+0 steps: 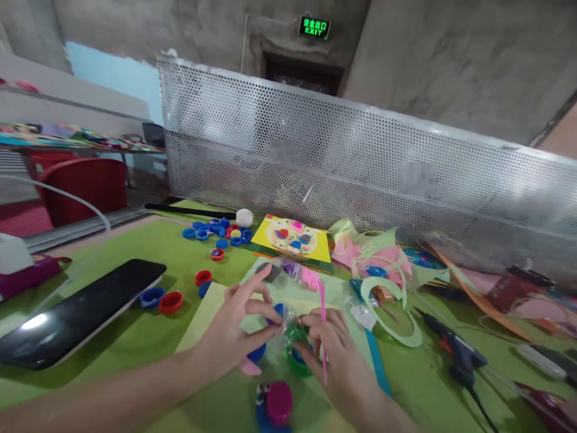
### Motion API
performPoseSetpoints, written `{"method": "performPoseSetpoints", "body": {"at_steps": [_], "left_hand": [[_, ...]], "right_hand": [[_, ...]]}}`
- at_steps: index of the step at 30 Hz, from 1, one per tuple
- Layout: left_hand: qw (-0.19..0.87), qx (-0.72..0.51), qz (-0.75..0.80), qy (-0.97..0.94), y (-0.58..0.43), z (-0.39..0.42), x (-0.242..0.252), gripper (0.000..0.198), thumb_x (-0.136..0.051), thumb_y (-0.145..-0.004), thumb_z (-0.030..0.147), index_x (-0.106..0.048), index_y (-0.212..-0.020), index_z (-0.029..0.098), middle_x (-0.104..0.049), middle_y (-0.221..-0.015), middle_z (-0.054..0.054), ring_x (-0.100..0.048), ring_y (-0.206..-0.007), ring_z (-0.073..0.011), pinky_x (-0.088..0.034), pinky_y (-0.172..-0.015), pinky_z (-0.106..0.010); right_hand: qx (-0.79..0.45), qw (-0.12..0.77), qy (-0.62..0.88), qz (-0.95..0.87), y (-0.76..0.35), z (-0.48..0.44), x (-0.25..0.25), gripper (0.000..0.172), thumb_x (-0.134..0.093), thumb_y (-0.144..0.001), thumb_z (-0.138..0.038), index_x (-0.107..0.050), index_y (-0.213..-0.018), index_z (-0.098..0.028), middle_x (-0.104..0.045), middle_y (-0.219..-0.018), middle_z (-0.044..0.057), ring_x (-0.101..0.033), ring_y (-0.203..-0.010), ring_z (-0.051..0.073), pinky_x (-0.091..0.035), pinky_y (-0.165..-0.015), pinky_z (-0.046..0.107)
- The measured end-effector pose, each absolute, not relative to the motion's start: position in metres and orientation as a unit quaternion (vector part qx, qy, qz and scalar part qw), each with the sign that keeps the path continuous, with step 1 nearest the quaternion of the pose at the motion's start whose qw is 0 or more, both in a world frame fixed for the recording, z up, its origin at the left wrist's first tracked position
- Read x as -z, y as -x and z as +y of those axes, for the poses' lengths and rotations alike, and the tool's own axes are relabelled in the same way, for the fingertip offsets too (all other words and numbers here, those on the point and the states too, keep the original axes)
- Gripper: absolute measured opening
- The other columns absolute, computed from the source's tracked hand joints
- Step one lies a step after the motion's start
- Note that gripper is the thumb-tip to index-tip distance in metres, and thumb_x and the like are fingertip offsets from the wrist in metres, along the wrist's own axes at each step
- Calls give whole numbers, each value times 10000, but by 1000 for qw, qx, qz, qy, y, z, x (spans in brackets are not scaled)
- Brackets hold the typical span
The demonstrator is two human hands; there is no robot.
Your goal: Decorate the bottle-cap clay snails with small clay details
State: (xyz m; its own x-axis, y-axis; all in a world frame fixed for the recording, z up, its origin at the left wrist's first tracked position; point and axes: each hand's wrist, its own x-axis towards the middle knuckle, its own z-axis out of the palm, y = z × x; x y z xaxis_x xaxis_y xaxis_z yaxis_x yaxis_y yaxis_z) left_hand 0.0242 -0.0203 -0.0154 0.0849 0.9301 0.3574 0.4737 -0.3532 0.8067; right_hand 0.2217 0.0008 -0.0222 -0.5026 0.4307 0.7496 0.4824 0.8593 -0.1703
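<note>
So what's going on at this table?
Someone is busy with a small clear bag that has something green in it. The left hand pinches one end and the right hand grips the other, with a pink stick in it too. Nearer the person sits a pink cap by two googly eyes. A glue gun lies off to the right.

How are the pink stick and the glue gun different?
Color: the pink stick is bright pink, while the glue gun is mostly dark.
Shape: the pink stick is thin and nearly straight; the glue gun is chunkier, with a handle and a cord.
Place: the pink stick is in the right hand, but the glue gun lies on the green tabletop.
</note>
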Motion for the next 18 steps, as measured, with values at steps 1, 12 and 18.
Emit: {"method": "performPoseSetpoints", "body": {"at_steps": [1,12,18], "left_hand": [[280,-450,512,-676,-25,-22,15,773,-550,-807,254,-135,-1457,302,-720,-840,-15,-601,-1054,-273,-560,-677,-359],[438,-440,531,-576,-31,-26,16,1063,-701,-672,285,-10,-1470,403,-671,-887,-38,-624,-883,-288,-515,-361,-193],[447,-423,552,-562,-34,-30,9,1069,-702,-681,312,14,-1469,399,-653,-934,-57,-588,-983,-340,-548,-387,-259]], "right_hand": [[28,422,263,-867,-222,0,23,271,-526,-782,-39,-361,-723,-246,-668,-768,18,-637,-759,222,-526,-637,354],[-13,398,246,-884,-222,-3,29,303,-503,-800,-2,-327,-730,-238,-655,-775,16,-624,-801,211,-526,-649,312],[-4,395,236,-888,-221,-3,28,285,-493,-803,0,-347,-731,-234,-656,-747,29,-635,-778,222,-527,-649,333]]}}
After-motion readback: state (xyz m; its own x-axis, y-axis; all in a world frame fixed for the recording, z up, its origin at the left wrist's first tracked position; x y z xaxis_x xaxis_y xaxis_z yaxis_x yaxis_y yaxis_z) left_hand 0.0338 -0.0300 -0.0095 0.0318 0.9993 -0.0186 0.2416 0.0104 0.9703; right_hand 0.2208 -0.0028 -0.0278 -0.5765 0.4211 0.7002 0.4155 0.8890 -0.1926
